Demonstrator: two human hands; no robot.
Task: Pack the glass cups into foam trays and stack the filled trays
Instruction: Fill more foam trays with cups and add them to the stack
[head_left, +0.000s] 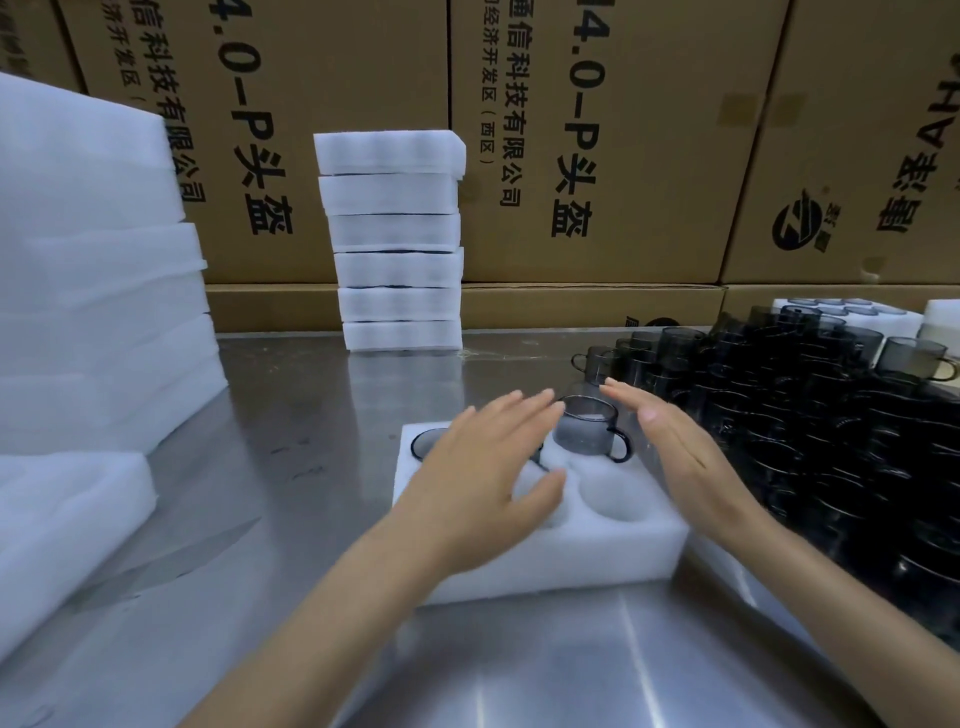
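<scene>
Both hands hover flat-fingered over the foam tray (545, 561), left hand (485, 467) and right hand (685, 457) gripping nothing; a smoked glass cup (587, 434) sits in its far pocket, seemingly another (426, 444) at far left

Left hand (488, 467) flat, palm down; right hand (675, 447) edge-on, fingers straight.
</scene>
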